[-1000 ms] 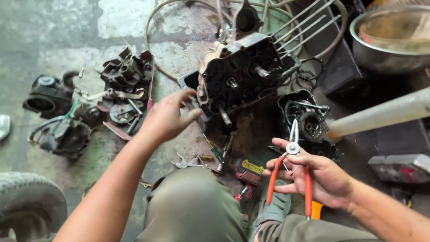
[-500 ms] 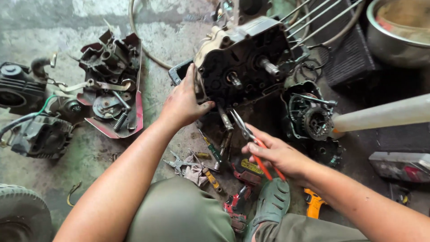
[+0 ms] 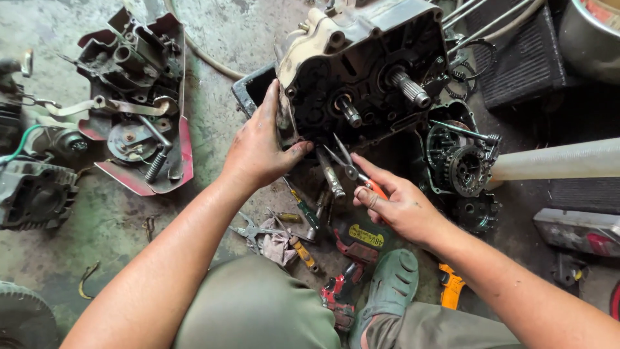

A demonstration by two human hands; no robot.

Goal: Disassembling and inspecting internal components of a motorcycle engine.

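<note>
The right hand (image 3: 397, 203) is closed around the orange handles of a pair of pliers (image 3: 352, 167), thumb lying along the top, and the thin metal tips point up and to the left toward the underside of the engine case (image 3: 361, 71), stopping just short of the short shaft (image 3: 349, 110) that sticks out of its open face. The left hand (image 3: 261, 145) is spread flat against the pale, grimy left edge of that same case, fingers gripping its side and thumb tucked under the lower corner, bracing it. The engine case stands on the oily floor straight ahead of the person, between the two hands, open face turned toward the camera, with a second, splined shaft (image 3: 410, 89) jutting out further right. Just below the hands a metal rod (image 3: 329, 173) leans on the ground, and beside it lie screwdrivers (image 3: 303, 210), a pair of snips (image 3: 253, 229) on a rag, and a red power tool (image 3: 342, 287) next to the person's green clog (image 3: 391, 287). To the right of the case sits a round part with a toothed gear (image 3: 465, 169), touching a pale tube (image 3: 558, 160) that runs off the right edge. Well off to the left a red tray (image 3: 171, 155) holds a dark cylinder part, a spring and other pieces.
</note>
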